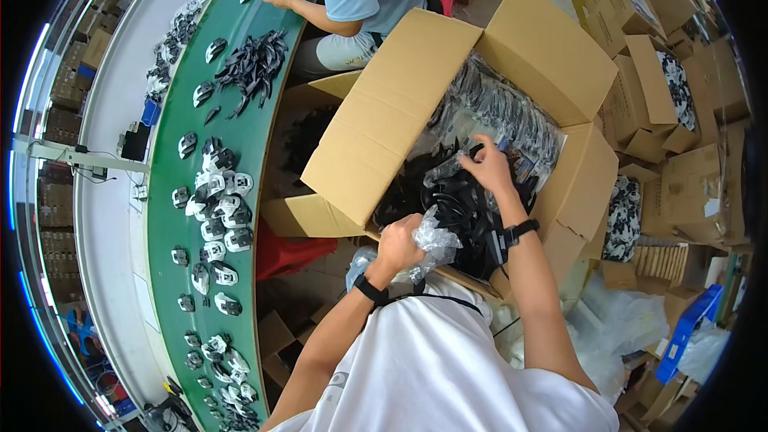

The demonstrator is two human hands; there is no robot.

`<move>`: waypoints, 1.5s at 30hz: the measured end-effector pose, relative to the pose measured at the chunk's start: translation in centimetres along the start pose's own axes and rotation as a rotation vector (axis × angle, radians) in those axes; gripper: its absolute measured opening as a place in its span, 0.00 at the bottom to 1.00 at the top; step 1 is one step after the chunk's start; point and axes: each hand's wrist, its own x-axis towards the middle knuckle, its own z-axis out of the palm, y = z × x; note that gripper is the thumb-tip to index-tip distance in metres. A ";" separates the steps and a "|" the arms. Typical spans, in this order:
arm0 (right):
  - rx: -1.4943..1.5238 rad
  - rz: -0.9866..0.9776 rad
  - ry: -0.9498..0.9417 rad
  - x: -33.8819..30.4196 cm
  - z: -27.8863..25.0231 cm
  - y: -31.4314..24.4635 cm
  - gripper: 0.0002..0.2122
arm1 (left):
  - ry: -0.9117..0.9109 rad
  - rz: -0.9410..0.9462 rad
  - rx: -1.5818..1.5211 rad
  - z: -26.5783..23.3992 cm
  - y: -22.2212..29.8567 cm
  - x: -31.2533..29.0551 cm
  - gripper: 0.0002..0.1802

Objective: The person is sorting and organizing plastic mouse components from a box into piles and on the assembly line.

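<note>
A large open cardboard box (400,104) stands in front of me with its flaps folded out. Clear-bagged parts (512,116) are packed in rows along its far side, and loose black curved plastic parts (460,204) fill the near side. My left hand (400,244), over the box's near left edge, is closed on a crumpled clear plastic bag (436,242). Above the bagged parts, my right hand (490,168) has thumb and forefinger apart, with nothing visible between them. Black bands circle both wrists.
On the left runs a green workbench (172,272) with several black-and-white mouse-shaped shells (212,208) and a black parts heap (252,68). A co-worker (352,0) handles a shell at its far end. A red stool (288,254) stands below; cardboard boxes (700,184) crowd the right.
</note>
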 end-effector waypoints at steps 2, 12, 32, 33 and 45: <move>-0.183 -0.225 0.075 0.3 1.1 1.6 0.18 | 0.023 0.040 -0.045 0.3 0.3 0.2 0.12; 0.261 -0.216 -0.121 -3.7 -7.3 -5.2 0.09 | 0.016 0.032 -0.003 0.0 0.2 -0.1 0.14; -0.493 -0.333 0.040 7.1 5.3 -2.5 0.24 | 0.021 0.050 0.030 0.4 0.4 0.2 0.16; -0.489 -0.348 0.036 7.0 5.6 -2.5 0.24 | 0.030 0.037 0.028 0.5 0.5 -0.1 0.17; -0.270 -0.383 0.182 6.2 5.4 -0.6 0.06 | -0.048 -0.005 0.091 0.4 0.6 0.0 0.19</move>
